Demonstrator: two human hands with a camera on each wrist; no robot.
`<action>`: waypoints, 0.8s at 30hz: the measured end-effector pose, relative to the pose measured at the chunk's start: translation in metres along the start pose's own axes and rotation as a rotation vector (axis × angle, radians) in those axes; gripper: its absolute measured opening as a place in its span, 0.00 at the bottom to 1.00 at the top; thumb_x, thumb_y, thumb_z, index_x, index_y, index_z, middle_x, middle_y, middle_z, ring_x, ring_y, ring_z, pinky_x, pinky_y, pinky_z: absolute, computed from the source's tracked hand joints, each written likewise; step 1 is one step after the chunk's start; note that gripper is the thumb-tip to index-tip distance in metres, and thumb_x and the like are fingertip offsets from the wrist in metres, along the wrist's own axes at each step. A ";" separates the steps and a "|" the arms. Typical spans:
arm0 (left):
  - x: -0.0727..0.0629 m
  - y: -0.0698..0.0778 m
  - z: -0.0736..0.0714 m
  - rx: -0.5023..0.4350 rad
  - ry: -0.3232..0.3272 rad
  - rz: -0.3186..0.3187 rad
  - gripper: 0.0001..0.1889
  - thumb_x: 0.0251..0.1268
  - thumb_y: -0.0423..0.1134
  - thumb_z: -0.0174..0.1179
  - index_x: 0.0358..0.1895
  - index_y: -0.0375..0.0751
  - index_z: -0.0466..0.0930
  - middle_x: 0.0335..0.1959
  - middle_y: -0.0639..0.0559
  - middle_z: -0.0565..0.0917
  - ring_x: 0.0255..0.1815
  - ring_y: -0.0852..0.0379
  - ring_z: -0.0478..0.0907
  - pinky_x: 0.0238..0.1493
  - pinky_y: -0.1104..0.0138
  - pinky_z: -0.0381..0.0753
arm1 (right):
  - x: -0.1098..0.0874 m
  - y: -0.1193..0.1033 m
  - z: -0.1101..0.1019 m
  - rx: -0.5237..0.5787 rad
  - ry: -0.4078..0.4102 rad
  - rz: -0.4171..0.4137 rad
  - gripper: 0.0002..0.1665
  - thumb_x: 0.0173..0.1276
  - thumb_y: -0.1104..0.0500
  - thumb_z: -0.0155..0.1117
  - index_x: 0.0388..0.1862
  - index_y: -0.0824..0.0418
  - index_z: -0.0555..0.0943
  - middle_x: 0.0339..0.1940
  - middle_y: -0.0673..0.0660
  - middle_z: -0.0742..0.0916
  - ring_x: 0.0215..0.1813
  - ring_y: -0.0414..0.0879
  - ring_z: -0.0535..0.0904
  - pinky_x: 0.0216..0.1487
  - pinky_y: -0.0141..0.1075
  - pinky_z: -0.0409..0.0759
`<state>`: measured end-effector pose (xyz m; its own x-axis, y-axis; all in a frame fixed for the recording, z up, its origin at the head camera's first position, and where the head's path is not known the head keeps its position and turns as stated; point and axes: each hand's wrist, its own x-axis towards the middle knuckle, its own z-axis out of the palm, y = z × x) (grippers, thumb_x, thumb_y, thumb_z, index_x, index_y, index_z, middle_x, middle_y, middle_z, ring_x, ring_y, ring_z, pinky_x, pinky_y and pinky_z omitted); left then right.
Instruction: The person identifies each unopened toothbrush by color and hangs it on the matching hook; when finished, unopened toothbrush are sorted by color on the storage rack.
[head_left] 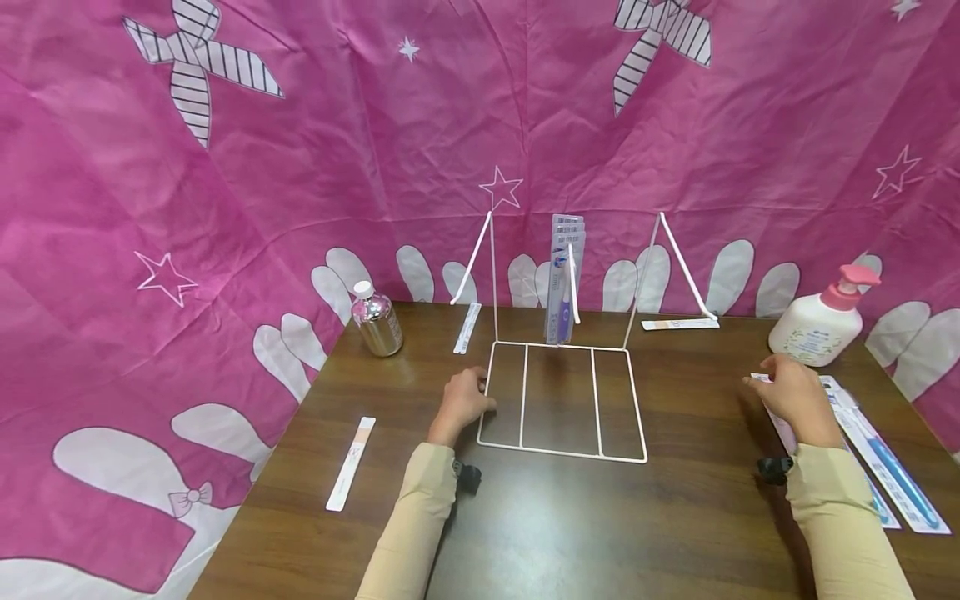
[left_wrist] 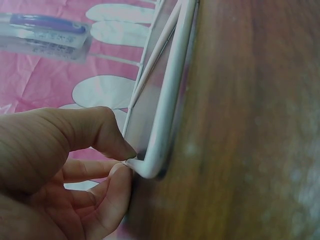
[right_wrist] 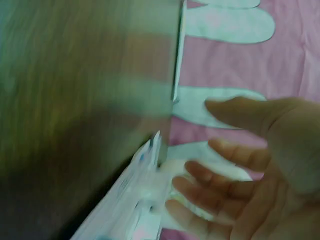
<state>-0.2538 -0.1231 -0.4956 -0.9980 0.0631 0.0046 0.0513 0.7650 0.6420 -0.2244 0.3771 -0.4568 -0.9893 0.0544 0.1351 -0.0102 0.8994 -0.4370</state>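
A white wire display rack (head_left: 558, 455) stands on the wooden table. My left hand (head_left: 462, 398) pinches the left side bar of its base between thumb and fingers, as the left wrist view shows up close. From the rack's middle hook hang several packaged toothbrushes (head_left: 564, 287), one with a purple handle. On the right, my right hand (head_left: 799, 398) hovers over more packaged toothbrushes (head_left: 888, 462) lying on the table. Its fingers are spread and loosely bent, with nothing between them in the right wrist view, and they appear apart from the packages (right_wrist: 135, 200).
A silver bottle with a white cap (head_left: 378, 321) stands at the back left. A white pump bottle (head_left: 819, 327) with a pink top is at the back right. Narrow paper packets (head_left: 351, 464) lie left and behind the rack. A pink curtain (head_left: 420, 150) hangs behind the table.
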 end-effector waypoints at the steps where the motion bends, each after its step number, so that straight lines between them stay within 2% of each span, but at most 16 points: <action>1: 0.000 0.000 0.000 0.002 0.000 0.000 0.25 0.42 0.33 0.75 0.50 0.34 0.83 0.31 0.51 0.80 0.33 0.49 0.76 0.39 0.55 0.77 | -0.002 0.003 -0.001 -0.012 0.006 0.026 0.20 0.65 0.58 0.66 0.39 0.76 0.75 0.36 0.78 0.81 0.38 0.74 0.77 0.35 0.62 0.73; 3: -0.001 0.000 0.000 -0.001 0.002 0.002 0.25 0.42 0.33 0.75 0.50 0.34 0.83 0.30 0.52 0.80 0.32 0.49 0.75 0.39 0.55 0.76 | -0.006 0.008 -0.003 -0.036 0.014 0.077 0.15 0.62 0.59 0.66 0.28 0.71 0.75 0.30 0.77 0.80 0.34 0.74 0.76 0.30 0.61 0.72; 5: -0.001 0.000 0.000 -0.002 0.005 0.003 0.25 0.41 0.32 0.75 0.50 0.34 0.83 0.30 0.52 0.80 0.32 0.49 0.75 0.39 0.55 0.76 | -0.008 0.012 -0.003 -0.060 0.011 0.128 0.14 0.59 0.61 0.64 0.19 0.66 0.72 0.26 0.76 0.78 0.31 0.74 0.76 0.25 0.59 0.71; 7: -0.001 0.000 0.000 -0.006 0.007 0.001 0.26 0.41 0.32 0.75 0.50 0.34 0.83 0.30 0.52 0.80 0.32 0.48 0.75 0.39 0.55 0.76 | -0.009 0.015 -0.003 -0.070 0.008 0.166 0.14 0.56 0.62 0.63 0.16 0.64 0.71 0.27 0.79 0.78 0.32 0.77 0.76 0.24 0.59 0.71; 10: -0.001 0.000 0.001 -0.011 0.008 0.001 0.26 0.42 0.32 0.75 0.51 0.34 0.83 0.31 0.51 0.81 0.33 0.48 0.76 0.40 0.55 0.77 | -0.009 0.018 -0.004 -0.077 -0.017 0.215 0.13 0.54 0.62 0.62 0.21 0.72 0.75 0.32 0.85 0.77 0.36 0.81 0.75 0.25 0.61 0.72; 14: 0.000 -0.002 0.002 -0.008 0.017 0.004 0.26 0.41 0.33 0.74 0.50 0.33 0.83 0.31 0.52 0.81 0.33 0.48 0.76 0.39 0.55 0.76 | -0.007 0.019 -0.003 -0.086 -0.039 0.262 0.21 0.55 0.61 0.62 0.34 0.83 0.75 0.39 0.89 0.75 0.40 0.83 0.74 0.29 0.64 0.73; 19: 0.001 -0.001 0.002 -0.006 0.023 0.010 0.25 0.42 0.33 0.74 0.50 0.33 0.83 0.30 0.51 0.81 0.32 0.48 0.76 0.38 0.56 0.76 | -0.006 0.017 -0.003 -0.090 -0.045 0.291 0.24 0.57 0.60 0.60 0.38 0.84 0.74 0.42 0.90 0.74 0.44 0.85 0.73 0.35 0.68 0.73; 24: -0.002 0.001 0.000 -0.013 0.010 0.002 0.25 0.42 0.32 0.75 0.50 0.33 0.83 0.31 0.51 0.81 0.32 0.48 0.76 0.38 0.55 0.76 | -0.008 0.010 -0.009 -0.101 -0.063 0.293 0.22 0.56 0.60 0.59 0.36 0.83 0.74 0.41 0.89 0.75 0.45 0.85 0.73 0.37 0.69 0.72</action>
<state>-0.2516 -0.1228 -0.4947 -0.9982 0.0582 0.0134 0.0529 0.7564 0.6520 -0.2153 0.3899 -0.4546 -0.9553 0.2930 -0.0403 0.2875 0.8882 -0.3584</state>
